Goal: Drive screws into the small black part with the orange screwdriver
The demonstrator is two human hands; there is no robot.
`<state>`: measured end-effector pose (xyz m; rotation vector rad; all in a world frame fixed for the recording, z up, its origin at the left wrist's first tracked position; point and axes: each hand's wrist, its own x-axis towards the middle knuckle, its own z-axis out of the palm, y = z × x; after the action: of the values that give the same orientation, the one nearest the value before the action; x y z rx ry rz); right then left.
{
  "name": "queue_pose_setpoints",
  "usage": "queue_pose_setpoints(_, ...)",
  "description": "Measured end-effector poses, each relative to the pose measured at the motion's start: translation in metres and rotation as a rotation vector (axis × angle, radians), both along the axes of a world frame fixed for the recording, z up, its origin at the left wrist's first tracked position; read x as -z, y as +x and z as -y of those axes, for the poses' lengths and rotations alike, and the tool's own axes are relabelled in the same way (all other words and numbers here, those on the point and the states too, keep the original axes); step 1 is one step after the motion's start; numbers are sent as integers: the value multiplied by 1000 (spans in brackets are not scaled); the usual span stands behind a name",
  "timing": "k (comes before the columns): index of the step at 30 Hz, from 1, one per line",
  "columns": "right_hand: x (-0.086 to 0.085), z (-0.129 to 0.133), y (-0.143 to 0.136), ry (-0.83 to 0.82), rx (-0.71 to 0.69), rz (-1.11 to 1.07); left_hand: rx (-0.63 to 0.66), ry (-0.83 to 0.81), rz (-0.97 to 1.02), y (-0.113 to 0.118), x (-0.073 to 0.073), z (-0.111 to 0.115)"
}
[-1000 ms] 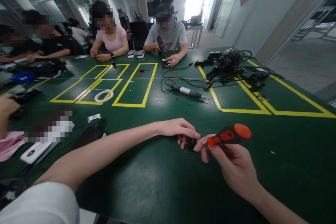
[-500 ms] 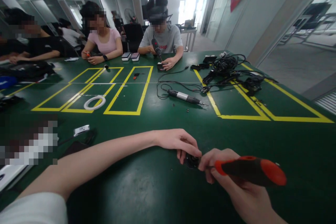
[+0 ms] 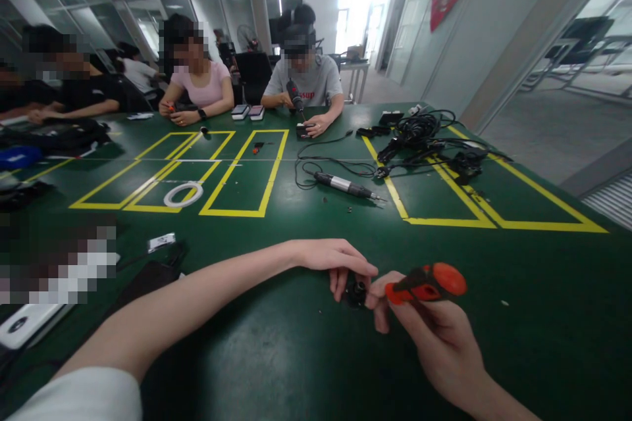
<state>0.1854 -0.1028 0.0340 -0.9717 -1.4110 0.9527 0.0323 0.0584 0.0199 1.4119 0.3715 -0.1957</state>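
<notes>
My left hand [image 3: 340, 262] is closed on a small round black part [image 3: 355, 292] just above the green table. What kind of part it is, I cannot make out. My right hand [image 3: 434, 335] grips a screwdriver with an orange and black handle [image 3: 429, 281], tilted up toward the right. The thumb and forefinger of that hand meet close to the black part. The screwdriver's shaft and tip are hidden by my fingers.
Beyond my hands lies a grey and black electric screwdriver [image 3: 345, 185] with its cord. Tangled black cables [image 3: 424, 135] are heaped at the back right. A white ring [image 3: 183, 194] sits at left among yellow tape outlines. Across the table a person [image 3: 306, 85] works with a power driver.
The screwdriver's handle has swung upward and left, with my right hand turning along with it. My left hand still holds the black part; the view has shifted slightly.
</notes>
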Motion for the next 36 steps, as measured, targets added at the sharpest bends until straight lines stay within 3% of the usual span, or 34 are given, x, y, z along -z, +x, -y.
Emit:
queue_pose_setpoints(8,3,-6,-2,-1,20,3,-145,80,-8,-1,1,7)
queue_pose_setpoints(16,3,-13,-1,-17,-9,-99,-438,307,131,-16,6,33)
queue_pose_setpoints(27,3,-13,0,44,53,0,-428,319,235,-34,10,43)
queue_pose_setpoints(36,9,-9,-4,49,39,-89,-445,596,287,-48,6,60)
